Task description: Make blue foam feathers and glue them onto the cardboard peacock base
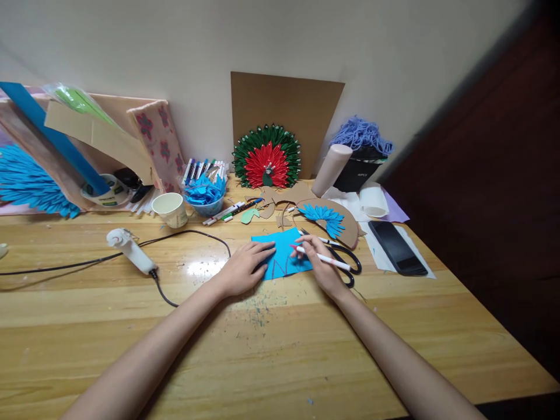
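Left hand (245, 267) flattens blue paper (282, 252); right hand (321, 265) grips white marker (322, 257).

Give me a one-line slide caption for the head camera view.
Left hand pins blue paper on the wooden table while right hand draws with a marker.

Blue paper sheet (283, 252): a small, roughly rectangular piece lying flat on the wood, its left edge pinned under the fingers of the left hand (243, 269) and its right part beneath the right hand (321, 265). Thin red lines mark its lower portion between the two hands. Marker (322, 257): a slim white pen with a red tip, held nearly level in the right hand, tip pointing left and resting on the sheet.
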Motion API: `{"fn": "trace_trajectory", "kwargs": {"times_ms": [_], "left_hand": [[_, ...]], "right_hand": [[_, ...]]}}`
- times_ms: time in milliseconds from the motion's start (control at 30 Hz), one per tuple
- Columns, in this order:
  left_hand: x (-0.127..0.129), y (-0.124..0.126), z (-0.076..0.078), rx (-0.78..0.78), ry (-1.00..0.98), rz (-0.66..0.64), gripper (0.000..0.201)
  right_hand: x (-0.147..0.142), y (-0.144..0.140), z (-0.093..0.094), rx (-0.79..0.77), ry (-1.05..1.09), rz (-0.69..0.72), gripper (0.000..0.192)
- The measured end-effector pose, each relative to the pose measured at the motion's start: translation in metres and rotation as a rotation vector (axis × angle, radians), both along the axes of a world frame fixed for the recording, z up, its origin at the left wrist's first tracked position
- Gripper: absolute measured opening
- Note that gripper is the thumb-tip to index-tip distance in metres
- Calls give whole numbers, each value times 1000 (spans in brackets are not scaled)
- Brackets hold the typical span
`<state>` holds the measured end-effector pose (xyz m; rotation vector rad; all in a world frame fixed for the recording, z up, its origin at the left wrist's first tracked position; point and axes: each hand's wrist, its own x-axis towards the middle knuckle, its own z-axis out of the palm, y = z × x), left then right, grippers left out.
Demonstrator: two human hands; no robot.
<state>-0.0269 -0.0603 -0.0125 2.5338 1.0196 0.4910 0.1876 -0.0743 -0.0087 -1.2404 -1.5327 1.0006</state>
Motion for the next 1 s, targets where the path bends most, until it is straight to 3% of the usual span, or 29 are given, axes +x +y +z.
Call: {"fn": "trace_trajectory", "kwargs": {"times_ms": [167, 333, 433, 600, 833, 1000], "left_hand": [[0, 0, -1, -14, 26, 13, 44], [0, 0, -3, -12, 35, 11, 45], [0, 0, -3, -3, 25, 14, 45], [0, -1, -1, 12, -31, 20, 41], [0, 1, -3, 7, -55, 30, 34], [-1, 0, -5, -1, -78, 32, 34]], "right_hand": [[19, 8, 3, 109, -414, -222, 22], [21, 10, -6, 122, -638, -188, 16], [18, 9, -7, 149, -626, -149, 14], [23, 10, -2, 154, -556, -231, 14], [32, 17, -8, 152, -524, -222, 16], [18, 7, 4, 233, -325, -305, 18]]}}
